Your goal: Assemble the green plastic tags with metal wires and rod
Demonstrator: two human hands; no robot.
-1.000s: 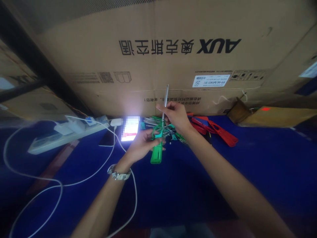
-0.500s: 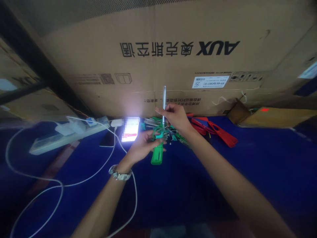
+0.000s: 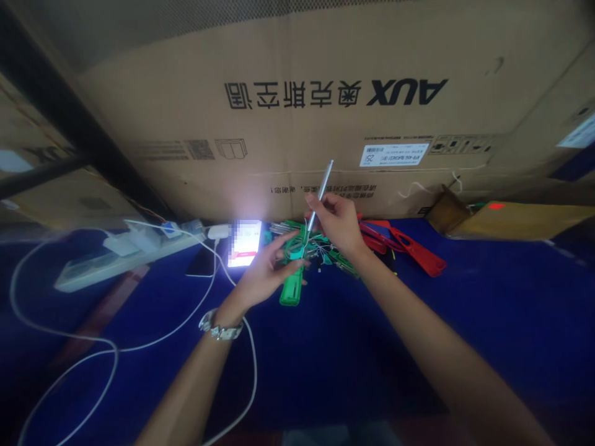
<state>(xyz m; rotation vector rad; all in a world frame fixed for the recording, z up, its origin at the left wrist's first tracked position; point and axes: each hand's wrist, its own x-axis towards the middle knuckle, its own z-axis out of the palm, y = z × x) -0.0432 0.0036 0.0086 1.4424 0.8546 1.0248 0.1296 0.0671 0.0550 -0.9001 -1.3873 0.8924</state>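
Note:
My left hand (image 3: 264, 272) is closed around a green plastic casing (image 3: 290, 290), its thumb across the front and a bluish-green part near the upper end. Held in my right hand (image 3: 341, 223) is a slim silver screwdriver-like rod (image 3: 321, 193), pinched between thumb and fingers. The rod leans with its top to the right, and its thin lower end reaches the casing's upper end; whether they touch I cannot tell. Behind both hands lies a tangled pile of green parts (image 3: 346, 263), thin wires and silver rods, partly hidden by the fingers.
Red plastic casings (image 3: 421, 251) lie right of the pile on the blue tabletop (image 3: 325, 353). A lit phone (image 3: 245, 243) stands at left, near a white power strip (image 3: 88, 269) and looping white cables (image 3: 253, 365). A large cardboard box (image 3: 297, 49) walls off the back.
The silver rod has gone from nearly upright to leaning right, as my right hand shifted slightly right and down. The green casing has moved a little left and tilted.

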